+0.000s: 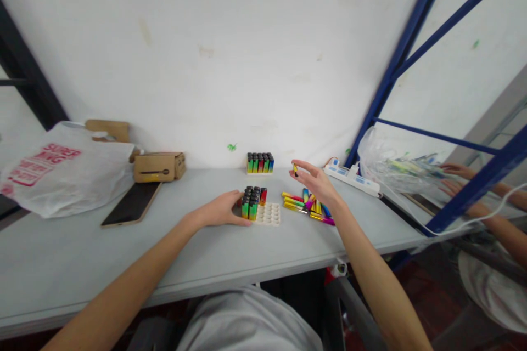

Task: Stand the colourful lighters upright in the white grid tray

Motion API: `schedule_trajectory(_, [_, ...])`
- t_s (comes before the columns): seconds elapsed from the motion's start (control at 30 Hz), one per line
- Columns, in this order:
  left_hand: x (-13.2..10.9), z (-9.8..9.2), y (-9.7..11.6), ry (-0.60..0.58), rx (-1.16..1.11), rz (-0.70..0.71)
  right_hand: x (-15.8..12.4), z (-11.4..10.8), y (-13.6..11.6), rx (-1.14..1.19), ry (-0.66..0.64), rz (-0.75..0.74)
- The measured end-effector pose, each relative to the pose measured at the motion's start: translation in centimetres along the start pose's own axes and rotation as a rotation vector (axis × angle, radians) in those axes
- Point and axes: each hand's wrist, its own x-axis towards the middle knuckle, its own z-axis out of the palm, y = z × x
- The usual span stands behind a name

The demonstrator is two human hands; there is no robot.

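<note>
My left hand [224, 208] grips the left end of a white tray [269, 214] with round holes, its fingers behind and its thumb in front. Several upright lighters [250, 204] in green, yellow and red fill the tray's left part, and bare holes show on its right. Raised over the table, my right hand [315, 180] pinches a yellow lighter [295, 169] with a black end between thumb and fingers. Below it lies a loose pile of colourful lighters [307, 205], to the right of the tray.
Against the wall stands a full block of lighters [259, 163]. A power strip [352, 177] lies at the back right beside a blue metal frame [389, 77]. To the left are a phone [132, 204], a cardboard box [160, 167] and a white plastic bag [66, 170].
</note>
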Motion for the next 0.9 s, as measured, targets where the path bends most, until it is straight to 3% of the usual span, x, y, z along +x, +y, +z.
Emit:
schedule_trajectory(0.1, [0.0, 0.0, 0.0, -0.002, 0.001, -0.005, 1.0, 1.8, 0.0, 0.228, 0.077, 0.016])
schedule_trajectory(0.2, [-0.1, 0.0, 0.0, -0.001, -0.002, -0.007, 1.0, 3.2, 0.2, 0.255, 0.096, 0.025])
schedule_trajectory(0.4, [-0.1, -0.1, 0.2, 0.004, 0.002, -0.002, 0.7, 3.4, 1.5, 0.075, 0.084, 0.059])
schedule_trajectory(0.5, [-0.1, -0.2, 0.3, -0.014, -0.006, -0.017, 0.8, 3.3, 2.2, -0.034, 0.009, 0.077])
schedule_trajectory(0.7, [-0.1, -0.1, 0.4, -0.016, -0.041, -0.029, 1.0, 4.2, 2.9, 0.060, -0.067, 0.113])
schedule_trajectory(0.9, [-0.1, -0.1, 0.4, -0.011, -0.048, -0.025, 1.5, 4.9, 3.4, -0.272, 0.098, 0.015])
